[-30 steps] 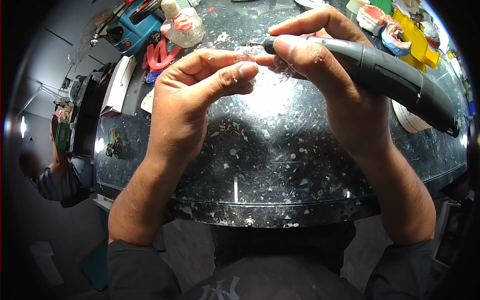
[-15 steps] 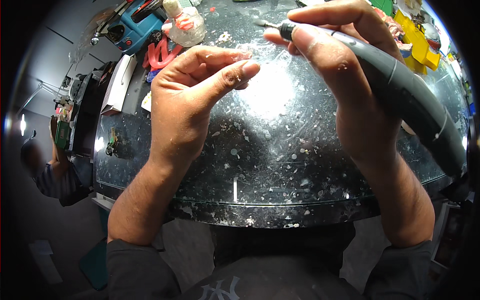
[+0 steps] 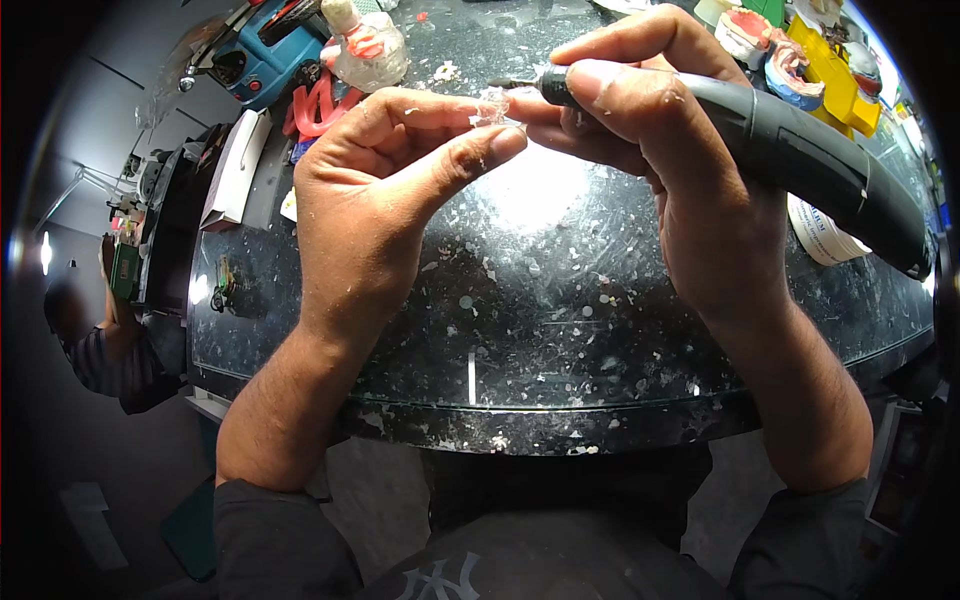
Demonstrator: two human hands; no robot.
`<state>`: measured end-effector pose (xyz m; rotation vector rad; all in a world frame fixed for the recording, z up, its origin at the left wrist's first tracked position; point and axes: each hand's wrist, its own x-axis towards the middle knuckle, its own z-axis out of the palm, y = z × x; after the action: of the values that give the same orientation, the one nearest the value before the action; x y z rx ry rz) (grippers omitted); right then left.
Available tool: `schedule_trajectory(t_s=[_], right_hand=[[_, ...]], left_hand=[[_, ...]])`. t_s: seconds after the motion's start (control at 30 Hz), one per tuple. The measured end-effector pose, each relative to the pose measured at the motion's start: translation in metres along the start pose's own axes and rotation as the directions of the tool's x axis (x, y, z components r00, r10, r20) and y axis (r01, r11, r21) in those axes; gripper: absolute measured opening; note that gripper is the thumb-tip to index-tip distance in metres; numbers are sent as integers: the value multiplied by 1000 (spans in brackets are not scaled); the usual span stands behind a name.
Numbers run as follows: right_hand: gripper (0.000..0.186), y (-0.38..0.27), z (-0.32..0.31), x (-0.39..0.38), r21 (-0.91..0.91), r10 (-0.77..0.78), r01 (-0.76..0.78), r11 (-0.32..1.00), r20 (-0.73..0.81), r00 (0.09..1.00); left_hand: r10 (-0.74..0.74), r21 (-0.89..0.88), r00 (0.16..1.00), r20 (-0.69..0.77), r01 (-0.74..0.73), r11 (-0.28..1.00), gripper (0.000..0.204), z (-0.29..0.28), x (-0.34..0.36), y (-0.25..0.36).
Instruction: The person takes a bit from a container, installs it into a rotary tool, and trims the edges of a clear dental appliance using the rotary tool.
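My left hand (image 3: 370, 210) pinches a small clear plastic piece (image 3: 492, 106) between thumb and fingertips above the worktable (image 3: 560, 320). My right hand (image 3: 700, 200) grips a dark grey handheld rotary tool (image 3: 820, 150), its long body slanting down to the right. The tool's thin bit (image 3: 522, 83) points left at the top of the clear piece; whether it is touching cannot be made out. My right fingertips are close beside the piece, under the bit.
Behind my hands stand a glass bottle (image 3: 370, 55), pink tubing (image 3: 315, 110) and a blue machine (image 3: 250, 60). A white box (image 3: 232, 170) lies left. Dental models (image 3: 790, 85), yellow plastic (image 3: 830, 65) and a white tub (image 3: 825, 235) are right. A person (image 3: 110, 350) is at far left.
Half a second ago my right hand had lifted the tool away to the upper right; it is now back at the clear piece, the tool's body lying flatter.
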<state>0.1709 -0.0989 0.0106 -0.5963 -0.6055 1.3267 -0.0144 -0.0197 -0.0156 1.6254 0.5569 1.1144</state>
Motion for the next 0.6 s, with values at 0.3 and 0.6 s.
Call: schedule_trajectory(t_s=[0.3,0.6], right_hand=[[31,2,2,-2,31,21,-21,999,5,1000],[31,2,5,2,57,41,-42,997,16,999]], left_hand=[[-22,22,1000,16,21,1000,18,-1,0,0],[-45,37,999,13,44,998,16,-1,0,1]])
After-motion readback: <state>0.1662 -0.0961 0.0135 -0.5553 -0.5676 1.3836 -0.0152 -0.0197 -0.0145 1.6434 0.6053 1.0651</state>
